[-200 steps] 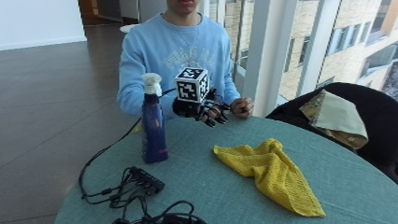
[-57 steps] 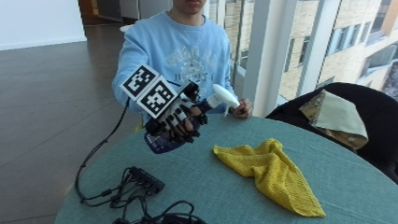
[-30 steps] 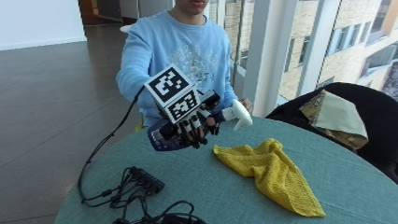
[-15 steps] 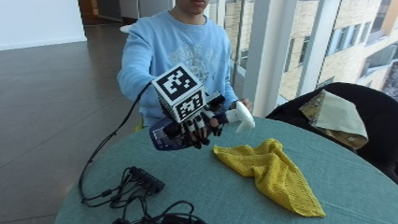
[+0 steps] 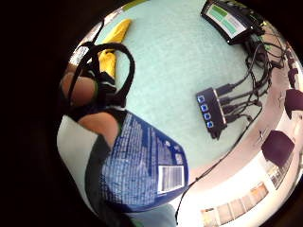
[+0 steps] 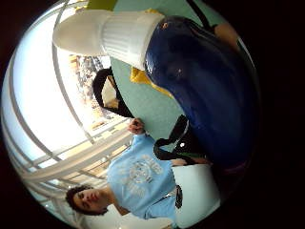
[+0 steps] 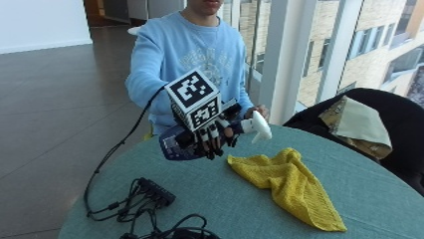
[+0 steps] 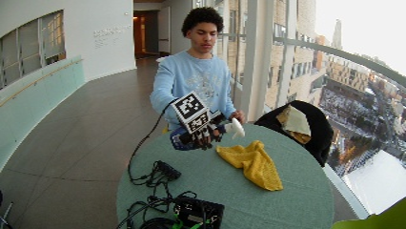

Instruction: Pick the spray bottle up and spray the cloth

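Observation:
My gloved right hand (image 7: 211, 139) grips a blue spray bottle (image 7: 173, 145) and holds it tipped almost sideways above the round table (image 7: 218, 199). Its white spray head (image 7: 259, 126) points down toward the yellow cloth (image 7: 291, 186), which lies crumpled on the table just beyond the nozzle. In the thumb side palm view the bottle's blue body (image 6: 209, 81) and white head (image 6: 109, 31) fill much of the picture. The little finger side palm view shows the bottle's printed label (image 5: 142, 168) and a strip of the cloth (image 5: 113, 42).
A black hub with cables (image 7: 151, 194) lies on the table's near left. A black device (image 8: 198, 212) sits at the front edge. A dark chair with a pale cloth (image 7: 358, 122) stands at the far right. The person's bare hand (image 7: 260, 110) rests behind the bottle.
The hand has lifted the bottle from standing on the table, tipped it sideways and carried it right toward the cloth; the nozzle now points downward.

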Action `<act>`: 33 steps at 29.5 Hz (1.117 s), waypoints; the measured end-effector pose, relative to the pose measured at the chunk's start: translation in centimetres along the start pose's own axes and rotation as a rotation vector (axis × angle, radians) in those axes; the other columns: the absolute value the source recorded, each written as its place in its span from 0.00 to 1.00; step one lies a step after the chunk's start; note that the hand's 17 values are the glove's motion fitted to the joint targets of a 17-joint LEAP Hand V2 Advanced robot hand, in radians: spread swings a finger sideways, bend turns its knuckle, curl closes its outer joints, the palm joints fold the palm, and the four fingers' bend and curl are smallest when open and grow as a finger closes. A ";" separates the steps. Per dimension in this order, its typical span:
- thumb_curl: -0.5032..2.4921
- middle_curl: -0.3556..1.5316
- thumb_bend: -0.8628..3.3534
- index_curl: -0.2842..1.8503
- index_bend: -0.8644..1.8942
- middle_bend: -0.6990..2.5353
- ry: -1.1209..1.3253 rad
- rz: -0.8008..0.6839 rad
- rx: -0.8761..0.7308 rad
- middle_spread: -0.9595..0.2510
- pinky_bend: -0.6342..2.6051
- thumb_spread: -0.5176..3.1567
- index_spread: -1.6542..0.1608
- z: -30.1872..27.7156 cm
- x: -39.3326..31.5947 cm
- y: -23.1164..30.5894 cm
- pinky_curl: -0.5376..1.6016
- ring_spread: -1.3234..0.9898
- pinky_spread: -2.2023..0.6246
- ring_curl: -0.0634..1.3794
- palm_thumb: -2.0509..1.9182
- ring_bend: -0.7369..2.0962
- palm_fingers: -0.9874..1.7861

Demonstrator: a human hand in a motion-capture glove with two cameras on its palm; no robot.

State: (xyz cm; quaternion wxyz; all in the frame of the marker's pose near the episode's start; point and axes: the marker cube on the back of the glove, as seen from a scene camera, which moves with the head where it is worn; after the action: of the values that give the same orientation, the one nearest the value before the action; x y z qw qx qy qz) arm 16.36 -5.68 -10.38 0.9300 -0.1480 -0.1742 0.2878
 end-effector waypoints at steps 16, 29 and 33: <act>0.39 0.42 0.20 0.23 0.34 0.29 0.010 0.005 -0.005 0.75 0.31 0.37 0.77 0.5 -0.7 -0.1 0.42 0.58 0.83 0.31 0.73 0.43 0.73; 0.39 0.42 0.20 0.22 0.34 0.29 -0.110 -0.116 0.135 0.75 0.31 0.37 0.77 0.6 -4.0 1.0 0.43 0.58 0.83 0.30 0.73 0.44 0.73; 0.39 0.42 0.20 0.22 0.34 0.29 -0.202 -0.202 0.212 0.75 0.31 0.37 0.77 0.9 -5.6 1.3 0.43 0.58 0.82 0.30 0.73 0.44 0.73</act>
State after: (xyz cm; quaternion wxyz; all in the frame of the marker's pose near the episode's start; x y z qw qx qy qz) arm 11.02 -7.79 -11.43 0.9424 -0.0009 -0.2493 0.2230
